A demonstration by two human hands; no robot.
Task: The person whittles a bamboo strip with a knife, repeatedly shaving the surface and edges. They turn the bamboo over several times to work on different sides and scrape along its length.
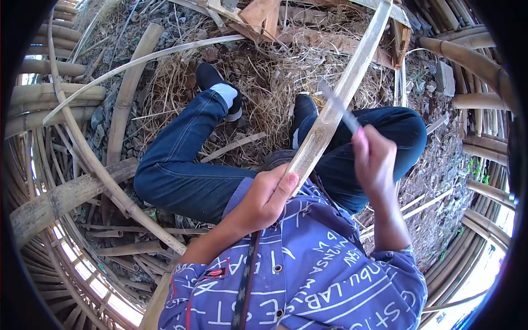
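Note:
A long split bamboo strip (352, 80) slants from my lap up to a wooden stand at the top of the head view. My left hand (268, 197) is closed around its near end, the thumb lying along the top face. In my right hand (375, 159) is a knife (340, 110), its handle gripped in closed fingers. The blade crosses the strip about midway along its length and is blurred by motion; I cannot tell whether it touches the bamboo.
A wooden stand (261, 19) is at the top. Shavings (264, 110) cover the ground between my feet. A thin curved bamboo strip (148, 58) arcs at the left, beside a thick bamboo pole (129, 93). Stacked bamboo poles (478, 102) line the right side.

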